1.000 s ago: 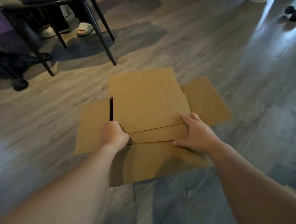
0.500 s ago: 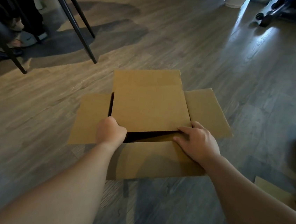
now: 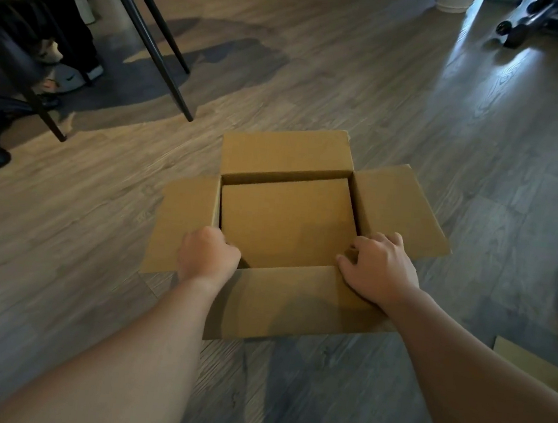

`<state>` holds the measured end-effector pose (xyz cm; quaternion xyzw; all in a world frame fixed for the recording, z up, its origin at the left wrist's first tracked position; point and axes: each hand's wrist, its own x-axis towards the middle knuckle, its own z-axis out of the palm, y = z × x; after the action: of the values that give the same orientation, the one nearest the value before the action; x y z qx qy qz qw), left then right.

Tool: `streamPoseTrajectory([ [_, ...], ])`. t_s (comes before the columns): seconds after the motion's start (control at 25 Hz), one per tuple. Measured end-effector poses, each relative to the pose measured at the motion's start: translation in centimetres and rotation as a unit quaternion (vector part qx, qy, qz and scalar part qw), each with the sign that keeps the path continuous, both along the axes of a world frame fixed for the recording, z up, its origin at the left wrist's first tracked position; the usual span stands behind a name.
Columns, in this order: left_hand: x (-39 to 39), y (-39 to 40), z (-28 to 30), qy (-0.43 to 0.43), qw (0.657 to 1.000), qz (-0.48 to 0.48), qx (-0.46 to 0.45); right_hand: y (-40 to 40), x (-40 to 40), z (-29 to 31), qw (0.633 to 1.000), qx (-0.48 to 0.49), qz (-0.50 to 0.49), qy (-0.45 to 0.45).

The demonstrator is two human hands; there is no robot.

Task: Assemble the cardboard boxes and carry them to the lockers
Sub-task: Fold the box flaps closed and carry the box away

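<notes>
Gripping the near left corner of the cardboard box [image 3: 286,222], the left hand [image 3: 209,259] has its fingers curled down over the rim where the left flap [image 3: 183,225] meets the opening. The right hand [image 3: 380,268] sits at the near right corner, fingers bent and hooked over the edge into the box, thumb lying along the near flap [image 3: 295,302]. Both forearms reach forward from the bottom of the view, roughly parallel, with the wrists slightly lowered onto the cardboard.

The box stands on the wooden floor [image 3: 419,105] with its top open and all 4 flaps spread: the near flap folds toward the person, the far flap [image 3: 287,155] tilts away, the left flap and the right flap [image 3: 401,210] lie out to the sides. Inside, a flat brown bottom panel shows.

Just beside the right forearm, at the right edge, a flat piece of cardboard [image 3: 530,361] lies on the floor. To the upper left stands a black chair [image 3: 142,24] with thin legs, well apart from the box; under it are dark trousers and shoes [image 3: 75,76] of another person. At the upper right are a pale bin [image 3: 453,0] and the black wheeled base [image 3: 517,26] of something.
</notes>
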<state>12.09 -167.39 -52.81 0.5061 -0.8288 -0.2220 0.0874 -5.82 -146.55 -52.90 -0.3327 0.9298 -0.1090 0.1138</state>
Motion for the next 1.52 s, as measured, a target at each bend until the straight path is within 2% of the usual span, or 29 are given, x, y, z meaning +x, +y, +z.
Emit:
streamPoseTrajectory([
  [0.2, -0.1, -0.1, 0.1, -0.034, 0.999, -0.027, -0.029, 0.4, -0.1, 0.4, 0.997, 0.044, -0.046, 0.048],
  [0.4, -1.2, 0.3, -1.3, 0.005, 0.999, -0.039, 0.009, 3.8, -1.0, 1.0, 0.989, 0.038, -0.131, 0.05],
  [0.48, -2.0, 0.6, -2.1, -0.036, 0.999, -0.015, 0.001, 5.5, -1.9, 1.4, 0.983, 0.047, -0.17, 0.052],
  [0.56, -2.5, 1.0, -2.3, -0.062, 0.996, 0.052, 0.032, 7.2, -2.6, 1.5, 0.975, 0.041, -0.209, 0.054],
  [0.64, -3.3, 1.1, -2.3, -0.021, 0.992, 0.089, 0.093, 9.1, -3.2, 1.2, 0.972, 0.019, -0.227, 0.06],
  [0.72, -4.4, 1.4, -2.1, 0.006, 0.992, 0.069, 0.103, 10.9, -4.1, 0.9, 0.967, 0.008, -0.245, 0.069],
  [0.88, -6.3, 1.6, -1.2, 0.001, 0.999, 0.052, 0.014, 13.6, -6.0, 0.3, 0.927, 0.021, -0.374, 0.01],
  [0.96, -7.0, 1.6, -1.0, 0.033, 0.999, 0.031, -0.002, 14.3, -6.4, -0.3, 0.913, 0.0, -0.406, -0.027],
  [1.04, -7.6, 1.8, -0.9, 0.07, 0.997, -0.001, -0.023, 14.5, -6.8, -0.2, 0.881, -0.045, -0.467, -0.059],
  [1.12, -8.0, 2.2, -0.7, 0.119, 0.993, -0.005, -0.027, 14.6, -7.3, 0.3, 0.841, -0.13, -0.517, -0.084],
  [1.24, -8.6, 3.0, 0.2, 0.207, 0.978, 0.015, -0.02, 14.8, -7.4, 1.0, 0.843, -0.246, -0.478, -0.027],
  [1.32, -9.0, 4.1, 1.2, 0.263, 0.965, 0.013, -0.004, 14.8, -6.9, 1.8, 0.852, -0.32, -0.414, 0.016],
  [1.4, -9.7, 5.8, 2.4, 0.3, 0.954, -0.008, 0.019, 14.1, -6.1, 2.6, 0.866, -0.379, -0.326, 0.006],
  [1.44, -10.1, 6.5, 2.7, 0.304, 0.952, -0.036, 0.02, 13.7, -5.8, 2.7, 0.882, -0.373, -0.287, 0.006],
  [1.52, -10.6, 7.5, 2.4, 0.288, 0.948, -0.129, 0.041, 13.2, -5.8, 2.2, 0.927, -0.297, -0.229, 0.0],
])
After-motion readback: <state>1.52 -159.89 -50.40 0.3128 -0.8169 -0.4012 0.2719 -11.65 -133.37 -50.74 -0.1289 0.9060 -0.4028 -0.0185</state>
